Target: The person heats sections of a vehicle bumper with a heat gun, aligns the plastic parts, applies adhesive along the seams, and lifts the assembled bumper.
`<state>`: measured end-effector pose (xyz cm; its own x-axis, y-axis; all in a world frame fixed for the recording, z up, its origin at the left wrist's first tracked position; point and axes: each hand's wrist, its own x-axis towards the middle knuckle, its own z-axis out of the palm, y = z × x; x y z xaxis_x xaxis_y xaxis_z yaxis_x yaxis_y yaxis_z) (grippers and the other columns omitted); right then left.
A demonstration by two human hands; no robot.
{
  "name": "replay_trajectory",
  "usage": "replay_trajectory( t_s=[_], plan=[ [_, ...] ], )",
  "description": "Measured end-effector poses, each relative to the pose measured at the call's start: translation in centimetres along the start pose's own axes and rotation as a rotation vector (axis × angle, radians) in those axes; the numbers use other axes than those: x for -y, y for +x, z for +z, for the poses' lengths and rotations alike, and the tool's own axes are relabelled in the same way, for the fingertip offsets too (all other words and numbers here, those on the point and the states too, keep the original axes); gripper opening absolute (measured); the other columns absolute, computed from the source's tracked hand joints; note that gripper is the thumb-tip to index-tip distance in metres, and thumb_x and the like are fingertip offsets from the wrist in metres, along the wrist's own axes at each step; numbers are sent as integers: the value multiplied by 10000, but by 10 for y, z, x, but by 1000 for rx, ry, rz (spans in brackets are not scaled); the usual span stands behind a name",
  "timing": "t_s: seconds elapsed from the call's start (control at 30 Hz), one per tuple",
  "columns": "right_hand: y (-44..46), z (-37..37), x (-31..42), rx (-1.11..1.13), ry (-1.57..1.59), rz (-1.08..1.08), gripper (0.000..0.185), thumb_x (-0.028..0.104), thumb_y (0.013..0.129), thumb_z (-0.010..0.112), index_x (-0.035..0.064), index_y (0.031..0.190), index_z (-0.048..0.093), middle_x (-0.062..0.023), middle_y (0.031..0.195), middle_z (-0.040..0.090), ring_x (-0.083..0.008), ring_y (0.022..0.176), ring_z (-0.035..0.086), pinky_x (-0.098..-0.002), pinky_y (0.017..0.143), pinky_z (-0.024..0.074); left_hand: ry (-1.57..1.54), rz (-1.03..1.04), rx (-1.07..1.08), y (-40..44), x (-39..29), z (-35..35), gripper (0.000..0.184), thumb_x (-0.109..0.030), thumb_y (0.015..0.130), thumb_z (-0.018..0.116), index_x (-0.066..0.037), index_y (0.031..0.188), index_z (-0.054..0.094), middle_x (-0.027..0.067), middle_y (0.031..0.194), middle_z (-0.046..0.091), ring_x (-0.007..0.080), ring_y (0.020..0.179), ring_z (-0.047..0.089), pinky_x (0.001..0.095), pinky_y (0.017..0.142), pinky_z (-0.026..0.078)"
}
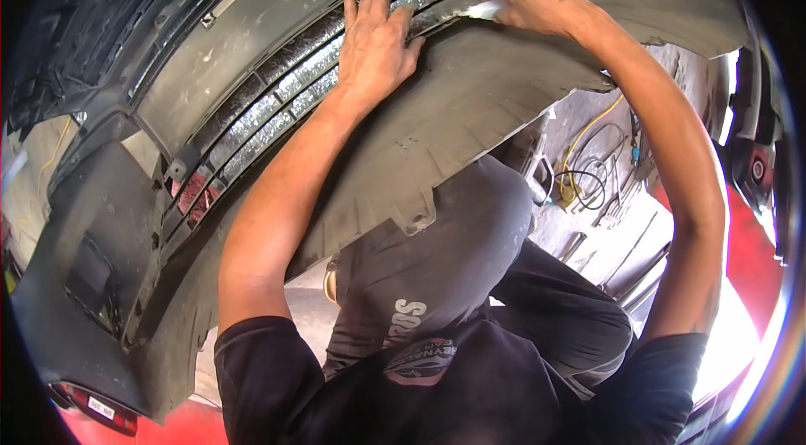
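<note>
A large dark car bumper cover [470, 92] lies across my knees, its inner side facing me. My left hand [374, 46] rests on the slats of its grille [290, 96], fingers spread and the tips over an upper slat. Shiny silvery strips show between the slats. My right hand [537, 0] is closed at the grille's lower edge, farther right. From its fingers sticks a small white piece [485, 10] that touches the edge; its kind I cannot make out.
Coiled cables and a yellow cord [588, 130] lie on the floor at the right. Red panels [751, 252] stand at the far right. A red lamp or reflector with a white label [101, 407] sits at the lower left. My bent legs [445, 235] are beneath the bumper cover.
</note>
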<state>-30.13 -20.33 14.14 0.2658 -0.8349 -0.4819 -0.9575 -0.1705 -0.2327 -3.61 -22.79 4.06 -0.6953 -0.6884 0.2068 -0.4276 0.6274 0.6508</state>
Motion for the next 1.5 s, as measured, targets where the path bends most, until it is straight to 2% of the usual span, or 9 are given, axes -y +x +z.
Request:
replay_trajectory(
  t_s=[0.1,0.2,0.3,0.4,0.6,0.7,1.1,1.5],
  plan=[
    [-1,2,-2,-48,-11,-28,388,54,763,722,-69,1124,656,-248,974,705,-424,997,672,-475,905,540,11,5,-12,0,0,0,474,-182,796,819,-19,1225,704,162,1399,547,335,1307,523,589,1247,217],
    [-1,-2,0,2,-14,-24,383,49,760,716,-67,1120,655,-252,987,706,-426,997,671,-478,900,540,-24,31,-35,0,0,0,466,-148,766,832,13,1183,698,247,1375,548,394,1296,514,628,1219,248],
    [0,-4,2,42,-21,8,394,47,759,710,-66,1134,657,-258,1007,705,-425,1005,672,-477,900,541,-24,34,-33,0,0,0,467,-147,761,835,14,1179,700,248,1374,549,393,1293,517,632,1216,250],
    [1,-4,1,58,-24,-2,400,49,759,705,-62,1140,656,-260,1017,706,-427,1013,670,-482,904,539,19,9,-12,0,0,0,470,-182,793,823,-20,1219,710,170,1402,548,341,1300,528,589,1247,219],
    [-2,1,-3,-15,-52,-60,435,61,765,706,-53,1179,639,-253,1036,707,-429,1034,662,-484,929,530,14,9,-6,0,1,0,477,-184,792,825,-23,1226,710,177,1405,547,348,1304,525,593,1244,224],
    [-3,-4,6,41,-37,28,330,83,812,750,-26,1112,667,-193,1027,709,-391,1085,649,-485,964,515,13,10,-7,0,0,0,477,-181,793,825,-24,1228,710,183,1405,546,353,1310,521,595,1244,224],
    [-3,-2,4,47,-17,35,328,80,821,734,-29,1123,668,-213,1013,703,-400,1064,658,-492,956,520,9,9,-1,0,-1,-2,472,-176,799,820,-20,1231,709,199,1396,551,358,1315,517,591,1244,215],
    [-3,-2,5,24,-27,21,290,75,807,727,-29,1070,668,-212,983,708,-405,1035,665,-503,907,521,7,15,-10,0,-1,-1,473,-176,798,821,-17,1230,710,204,1397,552,363,1313,521,587,1241,222]
  ],
)
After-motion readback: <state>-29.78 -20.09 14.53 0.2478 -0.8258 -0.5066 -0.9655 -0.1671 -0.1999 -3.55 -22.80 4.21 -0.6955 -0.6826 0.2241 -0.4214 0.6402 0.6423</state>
